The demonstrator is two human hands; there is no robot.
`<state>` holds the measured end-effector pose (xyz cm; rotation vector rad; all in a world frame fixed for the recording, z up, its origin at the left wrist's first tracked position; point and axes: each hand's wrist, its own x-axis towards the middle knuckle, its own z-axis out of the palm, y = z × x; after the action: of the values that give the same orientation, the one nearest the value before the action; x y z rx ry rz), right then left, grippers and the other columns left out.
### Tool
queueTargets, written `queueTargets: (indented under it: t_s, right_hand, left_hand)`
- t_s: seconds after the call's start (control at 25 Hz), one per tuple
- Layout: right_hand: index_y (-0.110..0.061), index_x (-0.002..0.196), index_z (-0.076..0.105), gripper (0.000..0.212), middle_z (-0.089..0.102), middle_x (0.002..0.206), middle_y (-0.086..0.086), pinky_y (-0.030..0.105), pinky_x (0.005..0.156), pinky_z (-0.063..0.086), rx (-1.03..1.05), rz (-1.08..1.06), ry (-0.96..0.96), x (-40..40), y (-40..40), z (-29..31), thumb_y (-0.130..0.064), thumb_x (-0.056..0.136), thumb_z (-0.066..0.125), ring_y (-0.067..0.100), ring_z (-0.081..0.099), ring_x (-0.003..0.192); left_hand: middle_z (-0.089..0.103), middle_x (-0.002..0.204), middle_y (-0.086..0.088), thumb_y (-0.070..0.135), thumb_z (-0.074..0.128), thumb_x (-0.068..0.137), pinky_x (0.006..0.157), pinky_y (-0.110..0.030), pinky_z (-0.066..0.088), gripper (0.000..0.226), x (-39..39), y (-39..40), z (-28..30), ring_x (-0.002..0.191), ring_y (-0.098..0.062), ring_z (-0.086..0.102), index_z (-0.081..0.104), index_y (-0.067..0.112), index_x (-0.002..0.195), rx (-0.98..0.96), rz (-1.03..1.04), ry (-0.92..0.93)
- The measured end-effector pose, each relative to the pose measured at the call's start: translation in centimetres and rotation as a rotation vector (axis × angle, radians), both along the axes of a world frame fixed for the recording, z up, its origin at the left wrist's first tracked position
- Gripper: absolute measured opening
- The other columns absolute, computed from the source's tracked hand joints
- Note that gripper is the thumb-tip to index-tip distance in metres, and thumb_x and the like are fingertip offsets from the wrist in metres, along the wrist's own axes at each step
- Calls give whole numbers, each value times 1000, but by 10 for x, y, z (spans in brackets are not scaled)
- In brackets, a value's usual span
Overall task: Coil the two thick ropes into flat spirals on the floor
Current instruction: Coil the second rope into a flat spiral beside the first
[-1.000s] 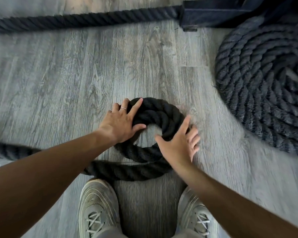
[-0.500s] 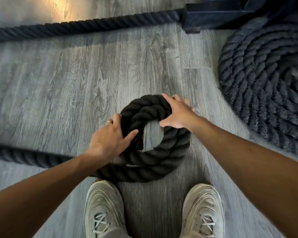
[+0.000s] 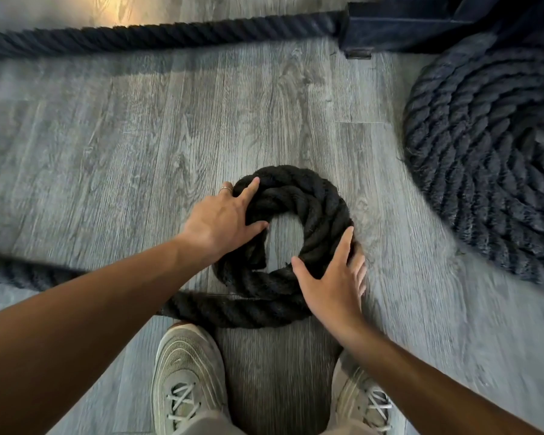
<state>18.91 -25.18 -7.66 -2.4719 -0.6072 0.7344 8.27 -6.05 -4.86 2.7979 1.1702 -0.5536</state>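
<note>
A thick black rope forms a small flat coil (image 3: 318, 202) of about two turns on the grey wood floor, just ahead of my shoes. My left hand (image 3: 223, 221) clasps the coil's left side, fingers spread over the top and thumb reaching into the centre hole. My right hand (image 3: 330, 284) clasps the near right side, thumb at the hole's edge and fingers over the outer turn. The rope's loose tail (image 3: 233, 309) runs under my left forearm and off to the left. A second rope lies in a large finished spiral (image 3: 484, 152) at the right.
A straight stretch of rope (image 3: 170, 36) crosses the top of the view and meets a dark metal base (image 3: 390, 23) at the back right. My two grey shoes (image 3: 186, 372) stand just behind the small coil. Bare floor (image 3: 107, 152) lies to the left.
My right hand has come from the coil's far side round to its near right side. My left hand has shifted up the left side. The tail now wraps further round.
</note>
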Motion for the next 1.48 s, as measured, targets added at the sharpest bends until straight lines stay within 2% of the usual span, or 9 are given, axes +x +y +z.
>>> queueTargets:
  t_s: [0.16, 0.32, 0.52, 0.76, 0.88, 1.04, 1.24, 1.4, 1.48]
  right_hand:
    - [-27, 159, -15, 114, -3, 165, 12, 53, 122, 6, -13, 56, 97, 14, 23, -3, -49, 82, 67, 34, -1, 151]
    - [-34, 161, 0, 107, 2, 167, -1, 54, 122, 12, -17, 396, 40, 69, 59, 2, -48, 80, 68, 28, 4, 152]
    - [-42, 160, 10, 104, 6, 168, -11, 57, 121, 6, -65, 651, 50, 108, 104, 10, -42, 76, 72, 19, 3, 154]
    - [-25, 162, -1, 87, -5, 169, 12, 63, 118, 3, -107, 481, -399, 51, 55, -5, -56, 93, 43, 39, 4, 152]
    - [-19, 161, -2, 91, -6, 168, 17, 67, 117, 10, -138, 239, -285, 2, 17, -11, -61, 92, 38, 46, 6, 150]
    - [-17, 162, 6, 78, -8, 167, 19, 65, 113, 25, -110, 290, -240, 3, 10, -11, -48, 99, 39, 49, 8, 148]
    - [-28, 162, 4, 72, -20, 167, 1, 57, 119, 13, -56, 696, -253, 72, 52, -12, -48, 102, 37, 35, -7, 153]
    - [-37, 161, 6, 69, -17, 168, -12, 51, 121, 6, -28, 990, -231, 123, 93, -4, -47, 102, 39, 17, -15, 154]
    - [-37, 161, 9, 67, -12, 169, -12, 47, 121, 4, -17, 991, -243, 123, 94, -6, -45, 103, 40, 14, -15, 154]
  left_hand:
    - [26, 161, -28, 70, 33, 96, 82, -42, 55, 89, 5, -9, 10, 114, -44, 64, -9, 25, 161, -19, 40, 78]
    - [21, 157, -38, 76, 40, 90, 104, -41, 44, 110, -10, -32, 12, 132, -46, 50, -11, 7, 159, -159, 285, 96]
    - [59, 131, -27, 85, 26, 84, 88, -49, 56, 102, -24, -19, 15, 114, -42, 63, 15, 13, 155, -66, 340, 53]
    - [3, 168, -24, 58, 1, 101, 108, -52, 42, 61, -12, 7, -9, 137, -50, 41, -23, 39, 154, -98, 64, 77]
    - [-8, 169, -19, 50, -33, 76, 104, -53, 43, 89, -13, 4, -18, 145, -50, 27, -16, 28, 160, -144, 52, 103]
    - [-2, 166, -27, 45, 2, 105, 95, -51, 49, 57, -13, 1, -7, 134, -57, 41, -23, 33, 155, -196, 217, -11]
    - [-41, 155, -22, 6, 17, 107, 85, -51, 56, 61, -30, -9, -10, 131, -72, 29, -16, 23, 155, -176, 266, 81]
    - [0, 171, -11, 54, 12, 103, 96, -52, 46, 62, -47, -14, -8, 126, -47, 50, -11, 39, 159, -333, 371, 93]
    - [13, 167, -20, 70, -4, 89, 98, -58, 44, 74, -50, -6, -7, 131, -48, 44, -5, 43, 158, -192, 361, 36]
